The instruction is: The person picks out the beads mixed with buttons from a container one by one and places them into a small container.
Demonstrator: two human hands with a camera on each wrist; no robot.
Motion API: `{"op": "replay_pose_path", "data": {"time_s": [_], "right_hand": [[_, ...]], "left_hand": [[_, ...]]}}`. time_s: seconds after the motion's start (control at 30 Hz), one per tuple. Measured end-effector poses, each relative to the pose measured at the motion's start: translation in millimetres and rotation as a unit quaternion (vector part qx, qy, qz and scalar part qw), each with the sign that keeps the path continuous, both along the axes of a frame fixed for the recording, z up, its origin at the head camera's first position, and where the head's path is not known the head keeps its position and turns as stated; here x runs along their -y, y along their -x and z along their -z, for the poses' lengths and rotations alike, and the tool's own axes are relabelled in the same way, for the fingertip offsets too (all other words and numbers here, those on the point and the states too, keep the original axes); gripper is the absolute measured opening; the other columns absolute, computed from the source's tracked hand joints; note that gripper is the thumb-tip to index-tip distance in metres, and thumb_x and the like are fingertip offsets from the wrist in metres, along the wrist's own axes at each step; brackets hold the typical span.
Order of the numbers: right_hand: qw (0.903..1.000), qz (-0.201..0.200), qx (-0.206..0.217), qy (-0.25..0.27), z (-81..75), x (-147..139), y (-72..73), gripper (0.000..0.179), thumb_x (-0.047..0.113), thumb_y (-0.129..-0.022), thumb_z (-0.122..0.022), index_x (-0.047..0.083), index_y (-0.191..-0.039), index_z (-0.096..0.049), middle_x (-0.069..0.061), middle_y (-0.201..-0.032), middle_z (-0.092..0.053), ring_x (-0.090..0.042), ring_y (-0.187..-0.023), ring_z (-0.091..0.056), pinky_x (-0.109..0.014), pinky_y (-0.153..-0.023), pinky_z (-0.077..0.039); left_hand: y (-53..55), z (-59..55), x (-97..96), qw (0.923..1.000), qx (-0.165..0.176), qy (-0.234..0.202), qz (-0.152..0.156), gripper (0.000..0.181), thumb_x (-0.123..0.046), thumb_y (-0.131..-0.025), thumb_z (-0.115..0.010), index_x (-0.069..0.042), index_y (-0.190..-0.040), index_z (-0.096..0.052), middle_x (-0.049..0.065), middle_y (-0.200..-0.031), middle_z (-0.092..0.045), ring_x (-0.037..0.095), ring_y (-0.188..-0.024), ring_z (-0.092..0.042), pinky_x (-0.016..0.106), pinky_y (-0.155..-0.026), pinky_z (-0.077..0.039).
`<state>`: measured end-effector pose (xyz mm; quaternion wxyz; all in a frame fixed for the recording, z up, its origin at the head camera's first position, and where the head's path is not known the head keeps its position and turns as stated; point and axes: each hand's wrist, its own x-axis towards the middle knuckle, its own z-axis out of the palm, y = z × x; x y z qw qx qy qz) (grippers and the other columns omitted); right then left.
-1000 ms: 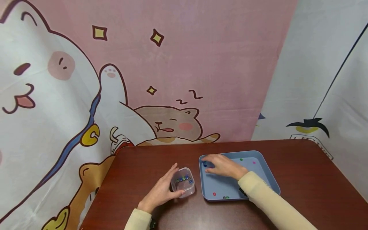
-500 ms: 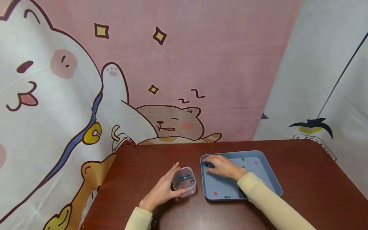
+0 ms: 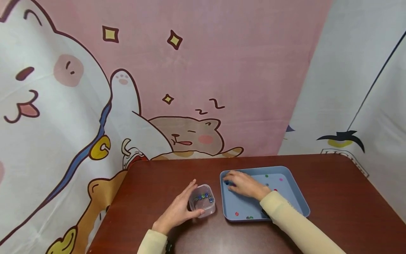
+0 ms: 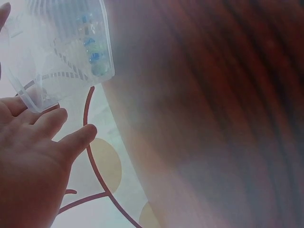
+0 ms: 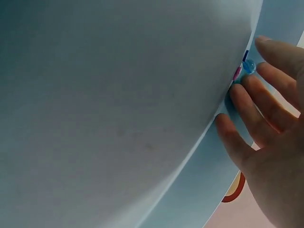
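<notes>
My left hand holds a small clear plastic box, thumb at its near side and fingers along its left side. Several blue and green glass marbles lie in the box; the left wrist view shows them through the wall. Inside the blue tray, my right hand reaches down at the far left corner. In the right wrist view its spread fingertips surround a blue marble against the tray wall, the thumb tip apart from it. Small pink and dark blue pieces lie beside that marble.
Scattered in the tray are small coloured pieces: a red one, green ones by the near edge, a green one and a pink one farther back. A brown table carries both containers. A cartoon-printed cloth hangs behind.
My right hand stays in the tray's far left corner, its wrist and sleeve shifted slightly left, uncovering a red piece by the forearm. The left hand and the box stay put.
</notes>
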<state>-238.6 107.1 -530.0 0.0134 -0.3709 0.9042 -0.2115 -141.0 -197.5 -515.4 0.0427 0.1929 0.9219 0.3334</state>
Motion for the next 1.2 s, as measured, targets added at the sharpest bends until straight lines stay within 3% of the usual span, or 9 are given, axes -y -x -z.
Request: {"op": "replay_pose_path", "data": {"time_s": [0.4,0.77,1.0,1.2], "right_hand": [[0.9994,-0.012,-0.033,0.0,1.5,3.9,1.1,0.031,0.012,-0.09,-0.081,0.008,-0.12,-0.076,-0.007,-0.117,-0.068,-0.023,-0.11,-0.065,-0.045,-0.097,-0.054],[0.9947,-0.052,-0.087,0.02,2.4,0.0,4.7,0.015,0.005,-0.09,-0.079,0.009,-0.104,-0.08,-0.002,-0.102,-0.071,-0.018,-0.095,-0.068,-0.037,-0.084,-0.058],[0.9953,-0.05,-0.074,0.036,-2.1,-2.0,4.2,0.014,0.006,-0.092,-0.077,0.009,-0.106,-0.079,-0.001,-0.102,-0.069,-0.016,-0.093,-0.069,-0.036,-0.081,-0.058],[0.9942,-0.045,-0.075,0.063,-16.9,-3.9,2.5,0.015,0.009,-0.093,-0.078,0.01,-0.108,-0.079,0.0,-0.102,-0.068,-0.013,-0.089,-0.068,-0.035,-0.077,-0.057]], "left_hand": [[0.7,-0.8,2.5,1.0,-0.004,-0.004,-0.001,0.098,-0.052,-0.085,-0.082,-0.011,-0.161,-0.035,0.009,-0.17,-0.026,0.035,-0.147,-0.041,0.058,-0.112,-0.039],[-1.4,-0.3,1.2,0.9999,-0.012,-0.001,-0.001,0.097,-0.053,-0.085,-0.082,-0.013,-0.161,-0.037,0.006,-0.17,-0.026,0.032,-0.148,-0.04,0.058,-0.111,-0.041],[-0.6,0.0,1.1,0.9998,-0.02,0.0,0.001,0.096,-0.056,-0.084,-0.081,-0.014,-0.159,-0.038,0.008,-0.17,-0.027,0.032,-0.146,-0.042,0.057,-0.111,-0.042],[0.2,0.3,0.6,0.9999,-0.013,-0.002,0.003,0.095,-0.053,-0.084,-0.082,-0.011,-0.158,-0.04,0.009,-0.17,-0.027,0.031,-0.145,-0.044,0.057,-0.11,-0.042]]}}
